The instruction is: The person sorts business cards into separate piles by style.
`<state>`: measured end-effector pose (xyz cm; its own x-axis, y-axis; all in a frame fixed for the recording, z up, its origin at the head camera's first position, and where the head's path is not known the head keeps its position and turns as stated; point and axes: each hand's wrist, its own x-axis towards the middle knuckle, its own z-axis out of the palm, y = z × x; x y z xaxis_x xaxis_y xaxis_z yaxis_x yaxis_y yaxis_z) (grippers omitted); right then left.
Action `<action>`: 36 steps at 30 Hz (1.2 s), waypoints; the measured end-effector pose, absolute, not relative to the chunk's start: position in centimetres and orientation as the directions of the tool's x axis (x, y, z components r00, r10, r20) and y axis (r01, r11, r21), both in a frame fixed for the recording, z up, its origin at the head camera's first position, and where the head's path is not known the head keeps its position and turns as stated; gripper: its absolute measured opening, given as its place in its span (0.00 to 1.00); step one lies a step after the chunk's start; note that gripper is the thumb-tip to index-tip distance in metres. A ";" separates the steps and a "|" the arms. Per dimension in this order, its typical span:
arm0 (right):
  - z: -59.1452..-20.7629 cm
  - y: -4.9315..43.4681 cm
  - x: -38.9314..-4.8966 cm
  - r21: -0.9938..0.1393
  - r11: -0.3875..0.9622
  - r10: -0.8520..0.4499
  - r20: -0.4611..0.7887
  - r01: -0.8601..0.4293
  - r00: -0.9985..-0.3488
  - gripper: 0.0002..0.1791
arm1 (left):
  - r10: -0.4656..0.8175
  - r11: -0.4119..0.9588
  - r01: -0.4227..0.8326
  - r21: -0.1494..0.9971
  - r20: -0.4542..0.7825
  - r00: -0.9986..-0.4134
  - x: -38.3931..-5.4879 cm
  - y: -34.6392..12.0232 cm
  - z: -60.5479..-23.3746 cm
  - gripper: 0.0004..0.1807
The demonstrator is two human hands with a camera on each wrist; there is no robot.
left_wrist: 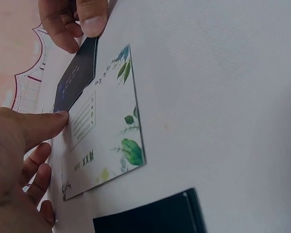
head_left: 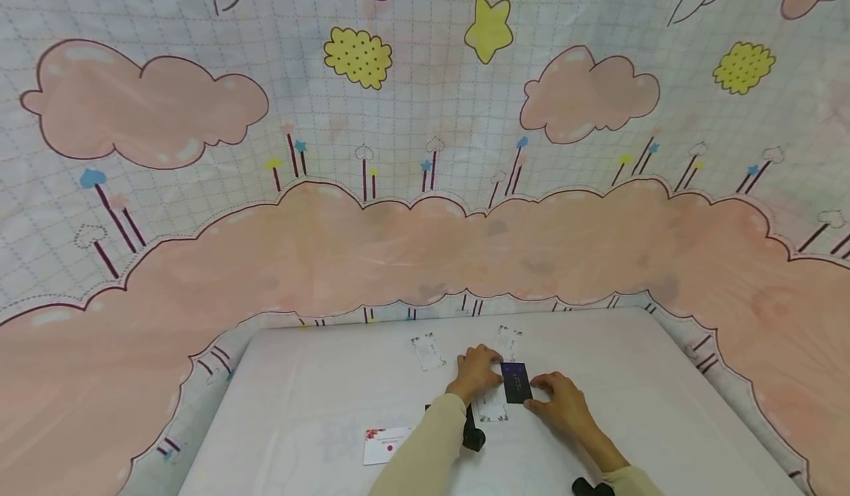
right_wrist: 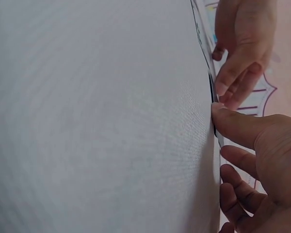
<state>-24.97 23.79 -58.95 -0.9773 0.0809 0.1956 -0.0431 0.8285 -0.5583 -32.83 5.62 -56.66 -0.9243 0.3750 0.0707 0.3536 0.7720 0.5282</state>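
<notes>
A black card (head_left: 516, 383) with small pale print lies between my two hands, partly over a white card with green leaves (left_wrist: 106, 131). My left hand (head_left: 477, 372) is at its left side, with the extended thumb touching the card's edge in the left wrist view. At the right side, my right hand (head_left: 561, 404) touches the edge with thumb and forefinger. From the right wrist camera the black card (right_wrist: 213, 97) shows only as a thin dark edge beside the right thumb. The undersides of the fingers are hidden.
Two more leafy white cards, one upper left (head_left: 428, 352) and one upper right (head_left: 510, 339), lie farther back. A white card with red decoration (head_left: 385, 446) is near the left forearm. A dark flat stack (left_wrist: 150, 213) lies nearby on the white table (head_left: 299, 378). Patterned cloth hangs behind.
</notes>
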 end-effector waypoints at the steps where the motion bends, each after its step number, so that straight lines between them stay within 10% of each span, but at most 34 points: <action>1: -59.0 23.8 -25.0 -0.558 0.829 0.082 0.195 -0.042 -0.977 0.23 | 0.372 0.771 0.349 0.533 0.068 -0.926 -32.8 5.6 -56.7 0.18; 36: -59.1 23.1 -25.3 -0.576 0.817 0.113 0.197 -0.022 -0.974 0.33 | 0.452 0.461 0.392 0.796 0.170 -0.876 -34.1 4.5 -57.4 0.16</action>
<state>-25.30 23.14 -59.15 -0.9738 0.1132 0.1970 -0.0216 0.8169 -0.5763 -34.14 4.52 -57.42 -0.8757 0.4521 0.1697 0.3923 0.4613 0.7958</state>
